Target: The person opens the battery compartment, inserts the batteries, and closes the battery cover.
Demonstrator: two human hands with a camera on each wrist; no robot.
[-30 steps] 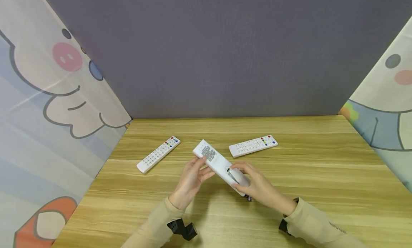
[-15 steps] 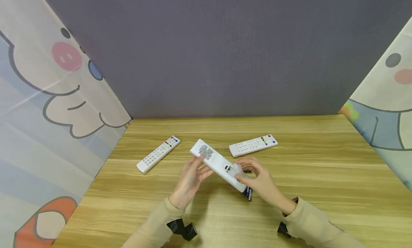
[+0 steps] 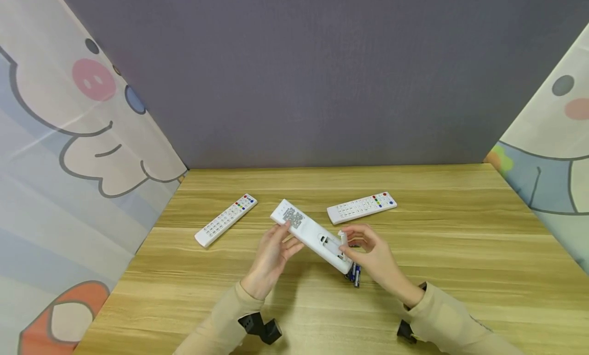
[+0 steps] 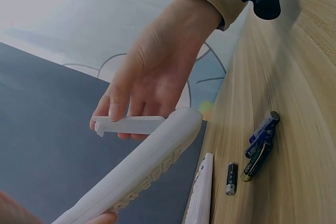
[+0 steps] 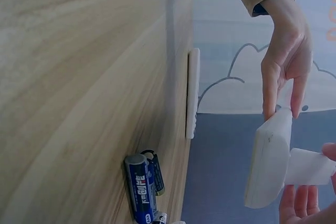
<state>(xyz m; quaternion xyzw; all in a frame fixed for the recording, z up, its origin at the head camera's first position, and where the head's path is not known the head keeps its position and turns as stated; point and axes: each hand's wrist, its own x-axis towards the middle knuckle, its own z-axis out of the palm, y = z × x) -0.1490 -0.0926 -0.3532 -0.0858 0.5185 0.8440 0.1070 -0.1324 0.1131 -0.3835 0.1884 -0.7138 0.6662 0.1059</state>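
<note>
My left hand [image 3: 271, 258] grips a white remote control [image 3: 306, 232] near its far left end, held above the table with its back facing up. Its battery compartment [image 3: 330, 245] is uncovered, and I see no batteries in the visible part. Between thumb and fingers, my right hand [image 3: 375, 255] pinches the white battery cover [image 4: 131, 125], which stands tilted up beside the remote's near end. Whether the cover still touches the remote I cannot tell. Several blue and black batteries [image 4: 257, 153] lie on the table beneath, partly hidden by the remote in the head view.
Two more white remotes lie buttons up on the wooden table [image 3: 442, 217]: the left remote [image 3: 226, 220] and the right remote [image 3: 362, 207]. A grey panel [image 3: 331, 79] rises behind the table, with printed cloth [image 3: 41, 140] at the sides.
My right hand has lifted the battery cover up from the remote's back, uncovering the compartment. The remote has shifted slightly up and left, and more of the batteries shows below it.
</note>
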